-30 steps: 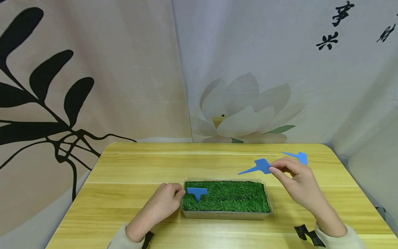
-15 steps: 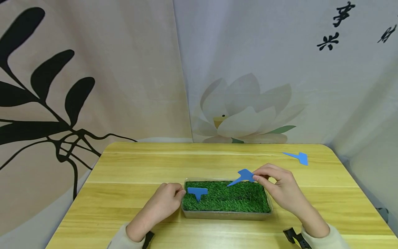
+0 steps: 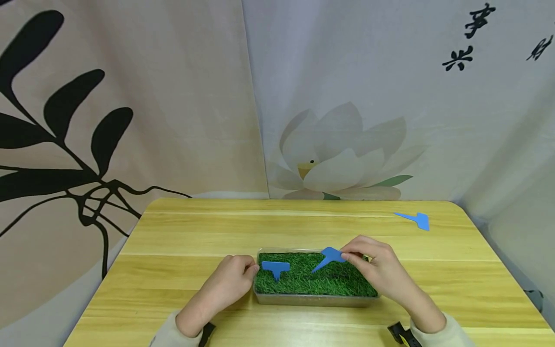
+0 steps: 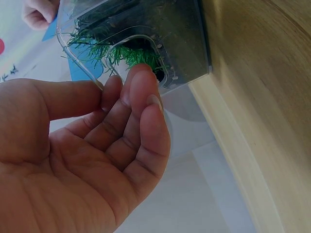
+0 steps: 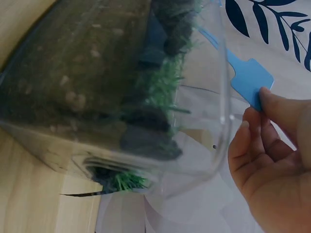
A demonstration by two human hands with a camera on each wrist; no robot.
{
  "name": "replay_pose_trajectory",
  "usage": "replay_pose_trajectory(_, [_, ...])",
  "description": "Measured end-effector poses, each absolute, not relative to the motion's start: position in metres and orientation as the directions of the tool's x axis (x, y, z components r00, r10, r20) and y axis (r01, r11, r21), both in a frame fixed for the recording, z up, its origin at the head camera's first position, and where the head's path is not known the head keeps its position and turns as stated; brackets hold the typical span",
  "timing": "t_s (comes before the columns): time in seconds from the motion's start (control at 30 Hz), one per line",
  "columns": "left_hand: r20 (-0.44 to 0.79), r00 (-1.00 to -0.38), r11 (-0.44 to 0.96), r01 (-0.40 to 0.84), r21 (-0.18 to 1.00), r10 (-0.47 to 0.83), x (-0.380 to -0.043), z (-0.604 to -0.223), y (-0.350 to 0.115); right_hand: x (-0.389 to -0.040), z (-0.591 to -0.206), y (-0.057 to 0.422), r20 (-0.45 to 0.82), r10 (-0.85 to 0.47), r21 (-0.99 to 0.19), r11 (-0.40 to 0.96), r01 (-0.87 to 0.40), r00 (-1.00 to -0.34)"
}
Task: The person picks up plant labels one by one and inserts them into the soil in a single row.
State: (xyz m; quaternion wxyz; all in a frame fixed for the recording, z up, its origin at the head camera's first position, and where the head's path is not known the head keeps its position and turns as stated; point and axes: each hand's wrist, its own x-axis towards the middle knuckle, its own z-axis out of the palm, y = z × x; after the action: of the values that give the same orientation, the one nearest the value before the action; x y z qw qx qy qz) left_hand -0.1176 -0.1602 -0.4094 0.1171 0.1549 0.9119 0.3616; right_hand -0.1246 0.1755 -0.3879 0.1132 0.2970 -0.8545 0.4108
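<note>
A clear plastic box (image 3: 318, 300) filled with soil and green artificial-looking grass (image 3: 303, 284) sits on the table. My left hand (image 3: 236, 278) pinches its left rim between thumb and forefinger, as the left wrist view shows. A blue T-shaped plant label (image 3: 275, 266) stands upright in the grass near that end. Over the middle of the grass, my right hand (image 3: 379, 267) holds another blue plant label (image 5: 252, 80) by a corner of its head. The stem of this label slants down to the left; whether its tip touches the grass I cannot tell.
A third blue plant label (image 3: 418, 220) lies flat at the back right of the wooden table (image 3: 195, 226). Behind the table hangs a printed curtain (image 3: 195, 120) with leaf and lotus patterns.
My right hand has moved left and down, bringing its plant label from beyond the box's back right to over the grass. The left hand stays on the rim.
</note>
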Motion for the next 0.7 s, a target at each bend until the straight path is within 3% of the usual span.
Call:
replay_pose_trajectory(0.5, [-0.100, -0.926, 0.693, 0.198, 0.693, 0.365, -0.1178, -0.4097, -0.1595, -0.1267, -0.3961, 0.1724, 0.418, -0.486, -0.626, 0.459, -0.631, -0.768])
replay_pose_trajectory(0.7, [-0.098, -0.926, 0.692, 0.200, 0.694, 0.365, -0.1183, -0.4105, -0.1602, -0.1286, -0.3966, 0.1710, 0.489, -0.513, -0.569, 0.425, -0.704, -0.705])
